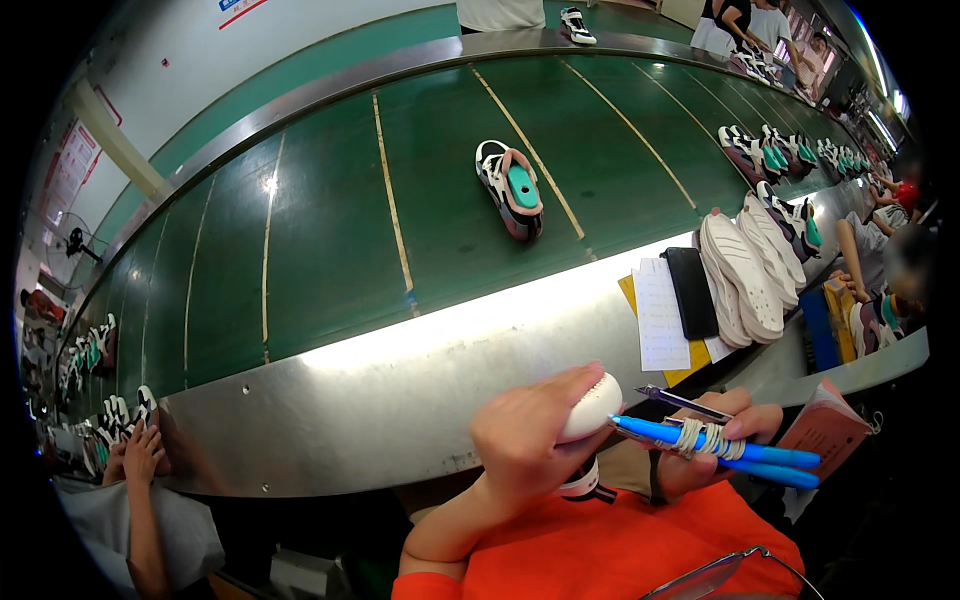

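My left hand [525,425] is curled tight around a shoe [592,408] with a round white end, just past the near edge of the shiny metal ledge [400,400], and the fingers of my right hand [745,415] pinch two smooth blue pens [652,430] tied with pale stretchy bands, plus a dark pen [668,397]. Flat papers [662,318], a black phone [690,293] and bumpy white soles [715,270] crowd the ledge beyond my right hand, partly blocking the green belt [320,220], where another shoe [508,190] sits.

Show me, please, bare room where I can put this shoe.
Free: the metal ledge between the papers and the co-worker's hand; the belt around the lone shoe. Crowded: the ledge's right end, with phone and soles.
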The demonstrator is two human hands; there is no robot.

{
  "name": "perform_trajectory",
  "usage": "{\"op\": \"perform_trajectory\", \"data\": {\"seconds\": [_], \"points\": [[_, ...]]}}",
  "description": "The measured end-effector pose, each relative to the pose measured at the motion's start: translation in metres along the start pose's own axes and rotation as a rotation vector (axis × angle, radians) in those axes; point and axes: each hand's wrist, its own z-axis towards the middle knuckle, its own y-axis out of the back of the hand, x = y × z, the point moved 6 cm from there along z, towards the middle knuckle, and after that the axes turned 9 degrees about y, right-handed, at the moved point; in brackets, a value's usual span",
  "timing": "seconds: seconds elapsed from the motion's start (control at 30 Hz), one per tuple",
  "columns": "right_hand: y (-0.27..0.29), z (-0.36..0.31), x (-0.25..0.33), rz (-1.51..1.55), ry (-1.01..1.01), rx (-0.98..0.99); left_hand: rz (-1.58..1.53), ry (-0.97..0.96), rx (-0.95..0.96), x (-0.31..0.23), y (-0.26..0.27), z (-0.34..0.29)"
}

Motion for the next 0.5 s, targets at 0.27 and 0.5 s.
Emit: {"op": "perform_trajectory", "data": {"seconds": [0.27,0.5], "points": [[0.016,-0.014,-0.003,-0.060,-0.038,-0.151,0.064,-0.065,-0.006,-0.007,0.000,0.001],[0.025,-0.020,-0.025,0.014,-0.243,-0.301,-0.107,0.519,-0.145,0.090,0.013,0.042]]}}
